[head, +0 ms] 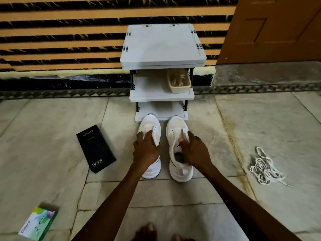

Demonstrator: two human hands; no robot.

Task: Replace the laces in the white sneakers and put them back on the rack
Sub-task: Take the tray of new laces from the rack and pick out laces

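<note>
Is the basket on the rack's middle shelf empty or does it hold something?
Not empty. The basket on the rack holds a tangle of pale strands, probably laces.

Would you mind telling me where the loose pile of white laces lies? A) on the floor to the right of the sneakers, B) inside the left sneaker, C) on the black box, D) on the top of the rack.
A: the loose laces lie in a tangle on the floor tiles, right of the right sneaker and apart from it.
</note>
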